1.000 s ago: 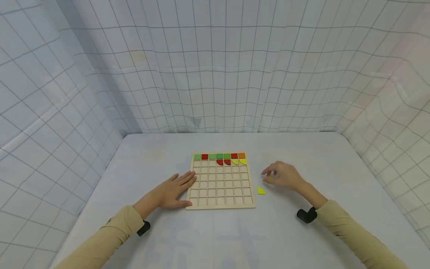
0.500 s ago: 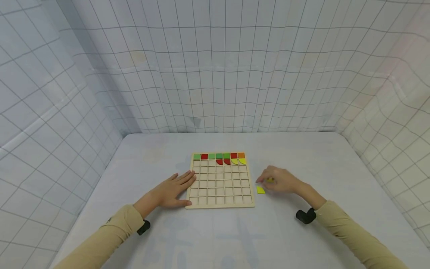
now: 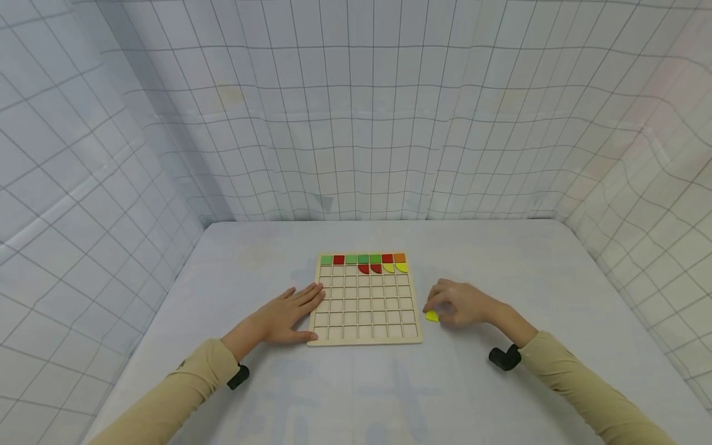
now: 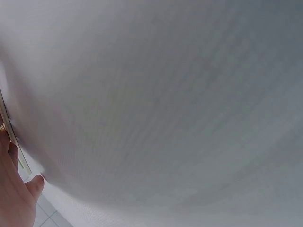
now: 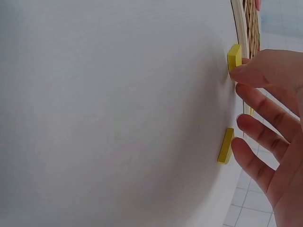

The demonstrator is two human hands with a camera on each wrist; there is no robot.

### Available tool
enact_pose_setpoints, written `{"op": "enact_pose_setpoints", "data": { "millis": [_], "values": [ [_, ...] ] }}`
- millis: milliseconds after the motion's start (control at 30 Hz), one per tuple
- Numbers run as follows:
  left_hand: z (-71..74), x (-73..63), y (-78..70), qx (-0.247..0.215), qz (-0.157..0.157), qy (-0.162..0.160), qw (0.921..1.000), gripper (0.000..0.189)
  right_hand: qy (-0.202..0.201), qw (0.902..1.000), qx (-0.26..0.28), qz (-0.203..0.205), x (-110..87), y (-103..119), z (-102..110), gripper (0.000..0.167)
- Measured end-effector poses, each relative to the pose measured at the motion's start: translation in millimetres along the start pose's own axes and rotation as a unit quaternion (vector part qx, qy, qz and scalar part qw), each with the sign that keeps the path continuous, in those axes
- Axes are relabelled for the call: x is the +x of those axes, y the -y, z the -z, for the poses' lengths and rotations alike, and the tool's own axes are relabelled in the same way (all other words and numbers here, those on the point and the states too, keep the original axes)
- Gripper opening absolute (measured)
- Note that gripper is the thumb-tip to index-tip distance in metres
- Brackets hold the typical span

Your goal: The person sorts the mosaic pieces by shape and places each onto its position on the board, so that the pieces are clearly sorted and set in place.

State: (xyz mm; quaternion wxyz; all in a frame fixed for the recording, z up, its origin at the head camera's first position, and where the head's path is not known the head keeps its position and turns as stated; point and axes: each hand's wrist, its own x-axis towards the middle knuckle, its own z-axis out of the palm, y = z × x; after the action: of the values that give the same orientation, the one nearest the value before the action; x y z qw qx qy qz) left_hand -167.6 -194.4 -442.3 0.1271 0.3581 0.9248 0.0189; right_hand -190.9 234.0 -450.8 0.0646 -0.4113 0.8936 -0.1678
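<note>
My right hand [image 3: 457, 304] is right of the wooden grid board [image 3: 365, 341], its thumb and forefinger pinching a yellow quarter-circle tile [image 3: 431, 316]. That tile [image 5: 234, 56] stands out past the thumb in the right wrist view, close to the board's edge. Below the little finger a second yellow tile [image 5: 226, 145] lies on the table; in the head view the hand hides it. My left hand [image 3: 286, 318] lies flat with straight fingers on the board's left edge. The left wrist view catches only part of that hand [image 4: 16, 189] beside the board's rim.
Coloured square tiles [image 3: 363, 259] fill the board's back row. Behind the front cells, in the second row, sit red quarter-circle tiles [image 3: 376, 269] and yellow ones [image 3: 400, 268] at the right. A white cloth covers the table [image 3: 356, 395]; checked curtains [image 3: 356, 123] enclose it.
My right hand has moved toward the front and slightly left, from above the far yellow tile to the one nearer the board, which it now pinches. The left hand has stayed put.
</note>
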Motion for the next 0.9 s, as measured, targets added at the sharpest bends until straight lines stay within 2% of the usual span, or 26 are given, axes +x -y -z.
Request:
{"op": "enact_pose_setpoints", "data": {
  "millis": [367, 667, 900],
  "values": [
    [-0.7, -0.2, -0.3, 0.002, -0.001, 0.000, 1.0000, 0.091, -0.007, 0.9995, -0.025, -0.016, 0.2, -2.9, 1.3, 0.015],
    [-0.9, -0.9, -0.1, 0.013, -0.009, -0.007, 0.9998, 0.089, 0.019, 0.9993, 0.031, -0.009, -0.5, -1.5, 1.1, 0.025],
    [-0.5, -1.3, -0.3, 0.013, -0.013, -0.013, 0.9998, 0.089, 0.035, 0.9989, 0.019, -0.023, -0.6, -0.6, 4.0, 0.025]
  ]
}}
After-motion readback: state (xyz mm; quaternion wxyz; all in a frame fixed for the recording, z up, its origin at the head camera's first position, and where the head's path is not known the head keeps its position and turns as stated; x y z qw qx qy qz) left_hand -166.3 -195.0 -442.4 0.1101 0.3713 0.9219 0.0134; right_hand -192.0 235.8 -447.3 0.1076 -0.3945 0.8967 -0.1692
